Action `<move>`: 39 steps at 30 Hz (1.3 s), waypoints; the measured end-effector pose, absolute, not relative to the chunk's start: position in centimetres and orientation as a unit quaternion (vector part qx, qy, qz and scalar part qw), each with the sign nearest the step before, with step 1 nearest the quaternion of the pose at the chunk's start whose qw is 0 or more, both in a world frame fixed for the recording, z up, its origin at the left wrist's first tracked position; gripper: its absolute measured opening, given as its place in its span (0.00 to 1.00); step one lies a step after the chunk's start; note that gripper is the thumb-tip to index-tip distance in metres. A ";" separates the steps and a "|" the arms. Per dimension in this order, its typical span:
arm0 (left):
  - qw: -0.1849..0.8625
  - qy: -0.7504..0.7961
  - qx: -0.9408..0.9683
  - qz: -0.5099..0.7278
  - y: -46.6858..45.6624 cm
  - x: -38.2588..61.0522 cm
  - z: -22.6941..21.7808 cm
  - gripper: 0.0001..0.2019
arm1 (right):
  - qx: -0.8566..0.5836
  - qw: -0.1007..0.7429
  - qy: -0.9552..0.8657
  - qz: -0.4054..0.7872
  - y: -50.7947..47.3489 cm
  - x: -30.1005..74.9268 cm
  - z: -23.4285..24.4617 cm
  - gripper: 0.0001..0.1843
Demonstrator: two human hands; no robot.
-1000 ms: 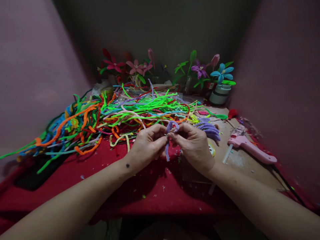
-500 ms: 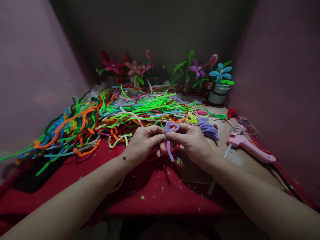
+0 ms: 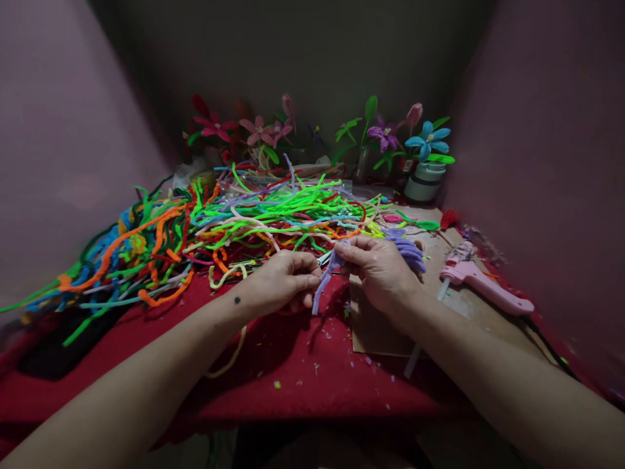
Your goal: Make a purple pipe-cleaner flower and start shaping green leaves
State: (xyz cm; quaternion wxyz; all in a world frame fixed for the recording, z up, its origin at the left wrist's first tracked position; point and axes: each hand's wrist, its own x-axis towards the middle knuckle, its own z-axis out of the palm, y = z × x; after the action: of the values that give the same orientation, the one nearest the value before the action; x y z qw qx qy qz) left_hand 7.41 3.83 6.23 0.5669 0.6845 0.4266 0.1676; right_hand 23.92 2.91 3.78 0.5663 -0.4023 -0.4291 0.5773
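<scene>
Between my hands is a lavender pipe cleaner (image 3: 321,290), bent over at its upper part, with a loose end hanging down. My right hand (image 3: 378,270) pinches the folded upper part between thumb and fingers. Lower on the same pipe cleaner, my left hand (image 3: 288,280) closes its thumb and forefinger at the strand. Just beyond my right hand lies a bundle of folded lavender pipe cleaner pieces (image 3: 409,254). Metal blades, seemingly of scissors (image 3: 324,258), show partly behind my fingers.
Loose pipe cleaners (image 3: 293,208) in many colours heap across the back and left. A pink glue gun (image 3: 483,284) rests on cardboard (image 3: 375,329) at right. Fuzzy flowers (image 3: 428,140) stand behind, one in a small jar (image 3: 426,182). Scraps dot the red cloth (image 3: 293,397); a dark flat object (image 3: 63,345) lies left.
The pipe cleaner's open loop has narrowed and tilted, its loose end now lower left. My right hand has risen slightly, and my hands are a little farther apart.
</scene>
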 end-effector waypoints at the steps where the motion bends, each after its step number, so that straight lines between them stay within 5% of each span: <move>1: 0.564 0.420 0.693 0.158 3.9 7.3 6.3 0.08 | -0.402 0.567 -0.425 0.580 2.9 23.9 3.8 0.13; 16: 0.405 0.376 0.825 0.114 4.9 6.1 7.3 0.08 | -0.373 0.565 -0.391 0.623 3.1 23.8 3.5 0.10; 20: 0.385 0.423 0.795 0.203 4.4 6.5 7.6 0.08 | -0.389 0.557 -0.418 0.603 2.9 23.7 3.6 0.12; 39: 0.590 0.396 0.678 0.189 4.0 6.7 6.8 0.10 | -0.316 0.521 -0.435 0.663 2.7 23.8 3.8 0.10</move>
State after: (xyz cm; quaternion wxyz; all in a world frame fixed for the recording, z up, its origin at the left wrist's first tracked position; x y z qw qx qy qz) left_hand 6.71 3.99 6.79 0.5896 0.6785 0.3955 0.1886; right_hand 23.76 2.73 3.81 0.5212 -0.3158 -0.4353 0.6627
